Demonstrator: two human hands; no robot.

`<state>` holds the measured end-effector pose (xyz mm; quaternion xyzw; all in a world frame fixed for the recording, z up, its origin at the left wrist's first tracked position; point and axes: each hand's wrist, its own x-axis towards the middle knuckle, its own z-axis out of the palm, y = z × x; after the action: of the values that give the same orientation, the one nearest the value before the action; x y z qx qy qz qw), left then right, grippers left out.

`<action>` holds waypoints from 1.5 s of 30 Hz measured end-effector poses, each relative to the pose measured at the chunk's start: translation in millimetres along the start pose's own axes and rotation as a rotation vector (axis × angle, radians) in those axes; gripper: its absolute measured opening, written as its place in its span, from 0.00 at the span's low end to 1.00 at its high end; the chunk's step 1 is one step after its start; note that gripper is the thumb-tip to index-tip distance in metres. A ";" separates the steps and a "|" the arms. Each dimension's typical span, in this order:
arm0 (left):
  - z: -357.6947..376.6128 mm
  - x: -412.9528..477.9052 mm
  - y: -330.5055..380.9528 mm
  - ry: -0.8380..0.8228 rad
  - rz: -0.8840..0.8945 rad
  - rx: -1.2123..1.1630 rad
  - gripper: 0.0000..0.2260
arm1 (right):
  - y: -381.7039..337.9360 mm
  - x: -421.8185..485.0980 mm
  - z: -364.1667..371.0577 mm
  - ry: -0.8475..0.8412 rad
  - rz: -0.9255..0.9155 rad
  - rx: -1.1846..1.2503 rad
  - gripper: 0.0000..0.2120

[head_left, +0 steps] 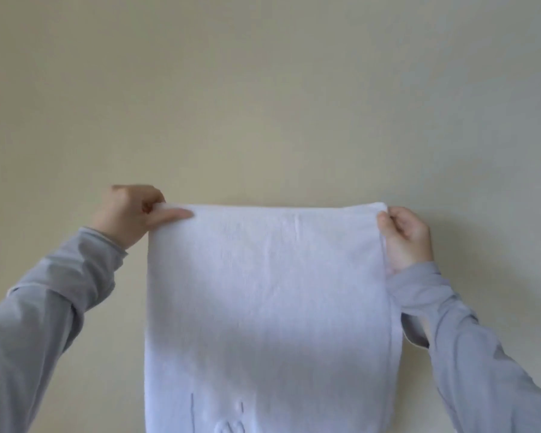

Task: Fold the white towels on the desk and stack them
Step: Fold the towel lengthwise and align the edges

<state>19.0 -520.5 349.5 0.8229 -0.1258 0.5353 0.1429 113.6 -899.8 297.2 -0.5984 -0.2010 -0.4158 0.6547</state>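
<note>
Head view shows one white towel (267, 307) held up in the air, hanging straight down in front of a plain cream wall (263, 89). At its near, lower end, where it runs out of the frame, faint raised marks show in the weave. The cloth is flat and smooth, with a few soft vertical creases near the top, and along its right side a second layer shows as a narrow strip. Two grey sleeves reach in from the lower corners. The left hand (128, 214) pinches the top left corner, fingers closed on the cloth. The right hand (406, 235) grips the top right corner, fingers curled shut around the edge. The top edge runs taut and nearly level between them. Bare wall lies open above and to both sides.
</note>
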 end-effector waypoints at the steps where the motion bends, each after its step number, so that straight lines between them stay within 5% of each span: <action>1: 4.0 -3.5 0.3 -0.057 -0.059 0.024 0.23 | 4.8 -0.9 0.9 -0.014 0.016 -0.049 0.13; 12: 4.3 4.0 31.4 0.060 0.058 -0.093 0.24 | -11.6 4.6 -29.7 0.086 -0.040 0.050 0.13; 24: 36.6 -6.7 159.0 0.094 0.090 -0.292 0.27 | -43.6 56.2 -134.8 0.155 -0.070 -0.101 0.13; 32: 60.6 -134.1 140.2 -0.032 -0.175 -0.326 0.22 | 9.8 15.4 -102.5 -0.090 -0.032 -0.227 0.06; 45: 36.8 -421.9 63.7 -0.307 -0.723 -0.026 0.25 | 185.0 -239.8 41.6 -0.583 0.428 -0.196 0.04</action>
<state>-139.6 -570.5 -45.2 0.8829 0.1456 0.3193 0.3120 131.1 -798.8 9.2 -0.7801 -0.2085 -0.0989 0.5816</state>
